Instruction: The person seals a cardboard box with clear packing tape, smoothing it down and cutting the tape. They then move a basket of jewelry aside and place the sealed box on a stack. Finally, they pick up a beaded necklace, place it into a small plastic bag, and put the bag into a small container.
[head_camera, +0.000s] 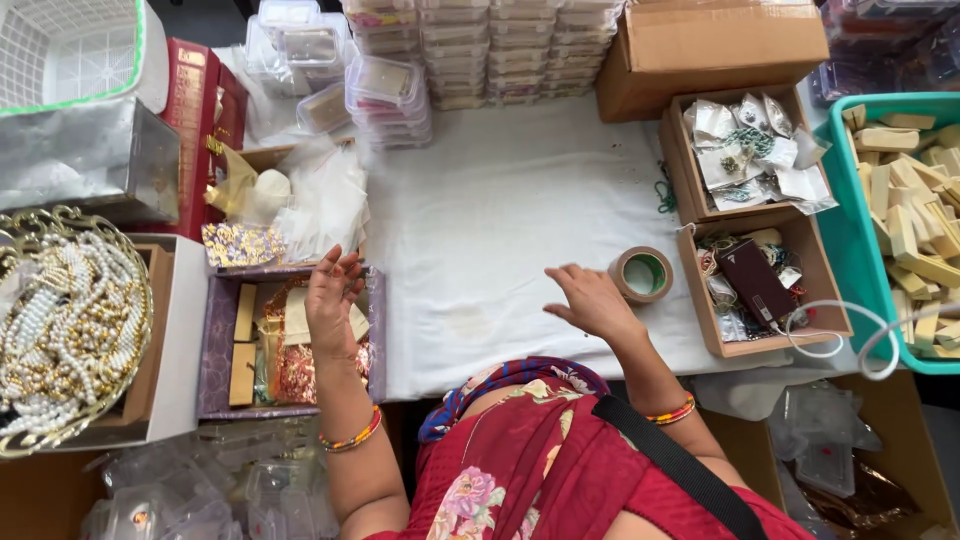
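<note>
My left hand (332, 300) hovers with fingers spread over a purple box (215, 340) that holds copper-coloured jewellery in clear bags and small wooden blocks. It holds nothing. My right hand (590, 298) rests low over the white cloth (480, 220), fingers loosely apart and empty. A roll of tape (641, 274) lies just right of its fingertips. Beaded bangles sit on both wrists.
A gold tray of pearl strands (65, 320) is at the left. Stacked clear plastic boxes (480, 50) line the back. Two open cardboard boxes (760, 285) of bagged items stand at the right, beside a teal basket (835, 200) of wooden blocks. A white cable (850, 330) loops nearby.
</note>
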